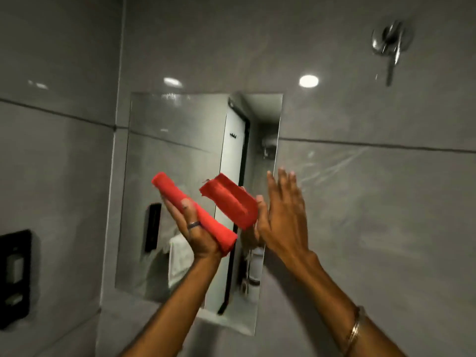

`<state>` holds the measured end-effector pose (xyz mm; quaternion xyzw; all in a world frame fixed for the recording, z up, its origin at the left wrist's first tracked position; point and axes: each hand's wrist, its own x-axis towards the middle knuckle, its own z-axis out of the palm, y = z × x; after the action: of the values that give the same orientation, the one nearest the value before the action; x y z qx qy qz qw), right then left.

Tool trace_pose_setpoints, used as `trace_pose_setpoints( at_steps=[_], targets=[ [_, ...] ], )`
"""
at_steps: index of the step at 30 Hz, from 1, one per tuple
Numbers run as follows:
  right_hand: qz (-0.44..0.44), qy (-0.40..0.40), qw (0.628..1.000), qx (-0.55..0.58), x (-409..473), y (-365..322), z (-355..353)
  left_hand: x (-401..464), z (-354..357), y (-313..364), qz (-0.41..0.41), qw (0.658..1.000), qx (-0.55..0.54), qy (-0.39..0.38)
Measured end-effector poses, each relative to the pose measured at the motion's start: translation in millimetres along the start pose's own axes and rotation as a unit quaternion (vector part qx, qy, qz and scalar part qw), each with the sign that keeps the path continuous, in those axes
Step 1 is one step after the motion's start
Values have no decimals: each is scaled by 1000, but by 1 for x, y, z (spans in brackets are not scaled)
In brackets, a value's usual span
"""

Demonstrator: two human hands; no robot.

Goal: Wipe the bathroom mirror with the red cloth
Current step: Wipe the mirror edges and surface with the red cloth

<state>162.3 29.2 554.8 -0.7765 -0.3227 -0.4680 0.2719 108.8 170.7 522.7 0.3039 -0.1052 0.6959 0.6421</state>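
Observation:
A frameless rectangular mirror (pixel 180 140) hangs on the grey tiled wall straight ahead. My left hand (pixel 195 230) is raised in front of its lower middle and grips a folded red cloth (pixel 206 222), a long flat bundle that slants up to the left. The cloth's reflection (pixel 230 203) shows in the glass just to the right of it. My right hand (pixel 283 215) is held up flat with its fingers spread, palm toward the wall, at the mirror's right edge. It holds nothing. Whether it touches the surface I cannot tell.
A black wall-mounted box (pixel 14 276) sits on the left wall. A chrome shower valve (pixel 391 42) is fixed high on the right. The mirror reflects a door, a white towel and a black panel. Glossy grey tiles surround the mirror.

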Motion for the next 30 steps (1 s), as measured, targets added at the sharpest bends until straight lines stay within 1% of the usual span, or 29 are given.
trace_pose_setpoints(
  at_steps=[2,3,4,6,7,8,9,10,11,14,17,19,22,26,28,29,30],
  targets=[
    [-15,59,994,-93,51,17,-17,25,36,-1,51,994,85,-55],
    [-17,74,989,-130,78,25,-27,40,64,0,69,983,140,-100],
    [-15,72,984,-160,96,35,-35,52,83,-4,94,965,200,-142],
    [-17,72,977,-201,123,52,-44,71,111,-18,154,907,314,-232],
    [-24,83,973,-216,130,61,-45,80,125,-27,186,868,372,-272],
    [-33,95,969,-224,133,67,-42,89,136,-34,217,829,425,-291],
    [-41,108,967,-227,133,69,-39,96,144,-41,245,794,473,-293],
    [-51,123,964,-232,135,73,-36,101,152,-47,262,776,498,-285],
    [-56,134,962,-233,135,74,-33,104,155,-51,275,766,511,-274],
    [-62,151,960,-229,136,77,-30,115,164,-51,292,756,520,-269],
    [-68,157,958,-231,136,79,-29,127,192,-39,259,762,537,-252],
    [-68,160,957,-233,137,79,-28,129,208,-34,258,749,555,-255],
    [-68,166,955,-238,138,80,-25,122,207,-33,303,722,543,-304],
    [-70,168,955,-235,136,81,-24,116,187,-39,380,659,522,-386],
    [-72,164,955,-237,132,81,-23,126,185,-38,394,646,516,-403],
    [-76,163,954,-239,131,80,-22,130,186,-36,394,647,518,-397],
    [-77,165,953,-242,131,80,-21,132,189,-35,388,656,522,-383]
  ],
)
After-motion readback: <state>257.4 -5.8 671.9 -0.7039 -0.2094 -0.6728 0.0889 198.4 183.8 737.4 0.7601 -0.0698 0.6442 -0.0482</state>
